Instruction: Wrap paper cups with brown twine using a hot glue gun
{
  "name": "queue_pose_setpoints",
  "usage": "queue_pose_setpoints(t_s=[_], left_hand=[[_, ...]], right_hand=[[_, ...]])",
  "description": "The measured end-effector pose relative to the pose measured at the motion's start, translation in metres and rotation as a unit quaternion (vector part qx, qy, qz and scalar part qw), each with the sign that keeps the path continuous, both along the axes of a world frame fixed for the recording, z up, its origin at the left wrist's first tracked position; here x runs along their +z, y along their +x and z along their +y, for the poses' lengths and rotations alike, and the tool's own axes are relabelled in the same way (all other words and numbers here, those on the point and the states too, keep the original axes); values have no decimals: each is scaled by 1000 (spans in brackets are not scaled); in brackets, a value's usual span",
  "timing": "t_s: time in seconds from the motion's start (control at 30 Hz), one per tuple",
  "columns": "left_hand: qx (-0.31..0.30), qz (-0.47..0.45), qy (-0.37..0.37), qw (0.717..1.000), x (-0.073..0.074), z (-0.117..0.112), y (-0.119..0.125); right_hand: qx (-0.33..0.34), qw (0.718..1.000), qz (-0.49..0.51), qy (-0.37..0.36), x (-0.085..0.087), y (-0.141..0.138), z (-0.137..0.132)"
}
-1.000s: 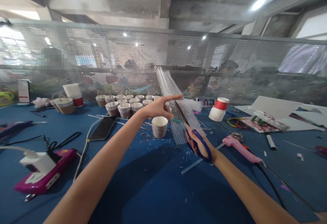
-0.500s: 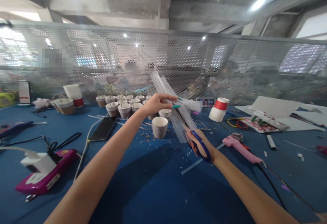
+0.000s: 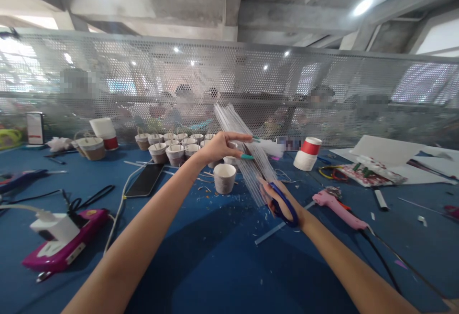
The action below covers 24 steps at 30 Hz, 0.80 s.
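Observation:
A translucent, ribbed plastic sheet [image 3: 245, 175] slants up in front of me, split lengthwise from its near end. My left hand [image 3: 224, 147] pinches it from the left, thumb and forefinger reaching across its surface. In my right hand [image 3: 278, 197] are scissors [image 3: 292, 213] with dark blue handles, their blades running into the sheet and partly hidden by it. Just left of the sheet stands a small whitish cup [image 3: 224, 178] with a rough grey outside. Behind my left wrist sit several small pots [image 3: 175, 155] with cord handles.
To the right lies a pink glue gun [image 3: 339, 209] with its cord; a red-and-white cup stack [image 3: 308, 153] stands behind it. At left are a black phone [image 3: 145, 181] and a magenta power strip [image 3: 66, 244]. A perforated metal screen [image 3: 143, 72] closes off the back.
The near end of the sheet has dropped slightly and the scissors have shifted a little to the right. My left fingers have moved slightly on the sheet.

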<state>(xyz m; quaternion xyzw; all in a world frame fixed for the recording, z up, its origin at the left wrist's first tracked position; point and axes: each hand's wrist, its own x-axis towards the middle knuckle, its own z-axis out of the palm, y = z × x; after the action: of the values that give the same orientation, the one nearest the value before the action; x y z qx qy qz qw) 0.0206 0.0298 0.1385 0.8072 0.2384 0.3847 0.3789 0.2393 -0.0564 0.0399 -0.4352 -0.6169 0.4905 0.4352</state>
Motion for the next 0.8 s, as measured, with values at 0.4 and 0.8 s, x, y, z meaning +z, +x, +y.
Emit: queue_pose_setpoints(t_s=[0.4,0.8], left_hand=[[83,137,109,981,22,-12,-21],[82,179,173,965,23,-9,-24]], right_hand=[[178,973,45,-140,12,3,12],[74,997,-35,-17,15,-1,5]])
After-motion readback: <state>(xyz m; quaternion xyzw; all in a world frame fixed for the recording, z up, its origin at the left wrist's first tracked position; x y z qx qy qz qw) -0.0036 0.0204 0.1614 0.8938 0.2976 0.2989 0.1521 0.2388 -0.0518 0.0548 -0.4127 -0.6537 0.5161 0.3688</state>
